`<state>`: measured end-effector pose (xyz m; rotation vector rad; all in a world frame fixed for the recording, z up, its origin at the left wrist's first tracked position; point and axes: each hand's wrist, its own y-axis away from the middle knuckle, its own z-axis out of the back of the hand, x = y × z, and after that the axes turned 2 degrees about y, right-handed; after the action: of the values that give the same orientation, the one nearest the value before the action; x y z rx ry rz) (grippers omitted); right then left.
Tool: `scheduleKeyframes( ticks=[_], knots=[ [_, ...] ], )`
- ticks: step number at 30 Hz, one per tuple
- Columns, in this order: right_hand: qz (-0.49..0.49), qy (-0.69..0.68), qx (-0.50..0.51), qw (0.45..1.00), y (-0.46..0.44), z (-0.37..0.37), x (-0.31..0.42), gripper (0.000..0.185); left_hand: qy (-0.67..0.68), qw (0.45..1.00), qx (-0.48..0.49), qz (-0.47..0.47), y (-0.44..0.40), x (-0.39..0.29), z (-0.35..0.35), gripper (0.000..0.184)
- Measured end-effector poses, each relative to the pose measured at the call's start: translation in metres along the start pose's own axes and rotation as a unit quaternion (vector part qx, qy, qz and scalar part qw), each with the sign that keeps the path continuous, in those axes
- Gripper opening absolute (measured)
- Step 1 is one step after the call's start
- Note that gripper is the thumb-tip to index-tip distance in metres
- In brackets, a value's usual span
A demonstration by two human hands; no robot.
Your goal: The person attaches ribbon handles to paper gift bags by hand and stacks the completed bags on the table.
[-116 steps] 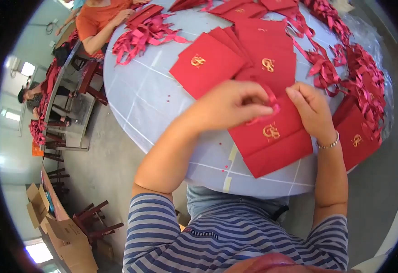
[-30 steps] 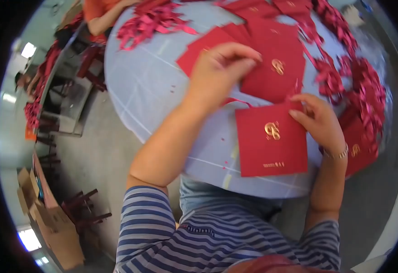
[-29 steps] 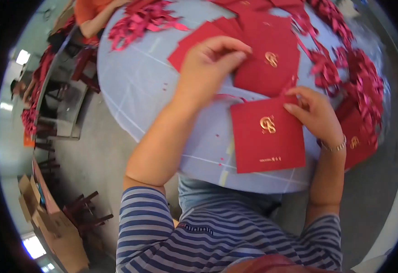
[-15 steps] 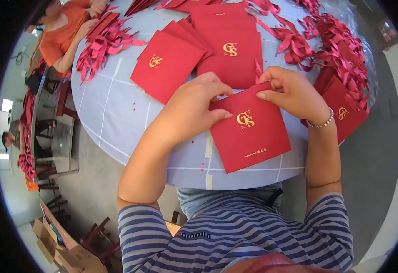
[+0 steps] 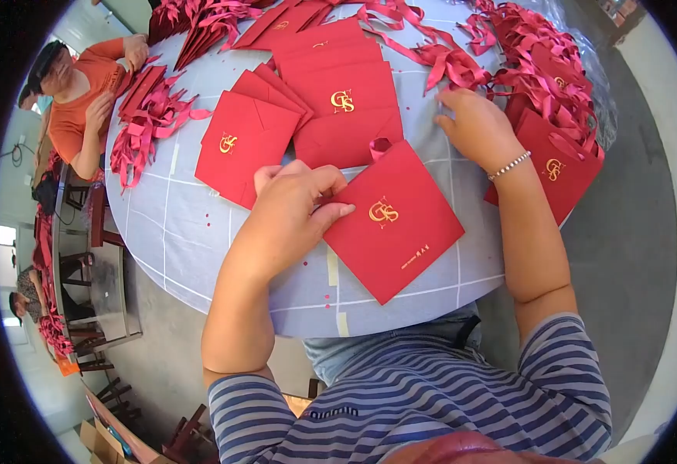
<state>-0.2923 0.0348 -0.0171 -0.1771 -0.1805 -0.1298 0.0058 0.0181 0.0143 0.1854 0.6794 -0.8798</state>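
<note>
My left hand (image 5: 300, 203) pinches the left corner of a red envelope (image 5: 395, 224) with gold lettering, tilted near the table's front edge. A loop of pink ribbon (image 5: 380, 148) shows at its top corner. My right hand (image 5: 474, 124) is off the envelope, at the lower end of a pink ribbon bunch (image 5: 450, 66); its fingertips are partly hidden, and whether they touch the ribbon is unclear. Behind the held envelope lie a fanned stack of red envelopes (image 5: 346, 100) and a smaller stack (image 5: 245, 143) to its left.
At the right edge of the round table (image 5: 199, 263) are ribboned red envelopes (image 5: 559, 166) under piled ribbons (image 5: 543, 69). A person in orange (image 5: 83, 93) sits at the far left beside another ribbon pile (image 5: 149, 131). Stools and a cardboard box (image 5: 98, 441) stand on the left.
My right hand has let go of the envelope and moved away toward the ribbons. My left hand still grips the envelope, which is now turned more to a diamond. The view has shifted right.
</note>
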Motion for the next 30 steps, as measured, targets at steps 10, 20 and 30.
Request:
scheduleKeyframes(
  ticks=[10,20,30],
  knots=[
    [0.185,-0.568,-0.069,0.799,0.016,0.036,0.034,0.023,0.053,0.998,0.010,0.032,-0.004,0.019,-0.009,0.019],
    [0.186,-0.199,-0.161,0.949,0.013,0.021,0.029,0.023,0.012,0.999,0.020,0.042,-0.005,0.016,-0.009,0.038],
    [0.298,-0.512,0.288,0.752,0.029,0.053,0.045,0.008,0.017,0.999,0.008,0.032,-0.005,0.018,-0.010,0.041]
  ],
)
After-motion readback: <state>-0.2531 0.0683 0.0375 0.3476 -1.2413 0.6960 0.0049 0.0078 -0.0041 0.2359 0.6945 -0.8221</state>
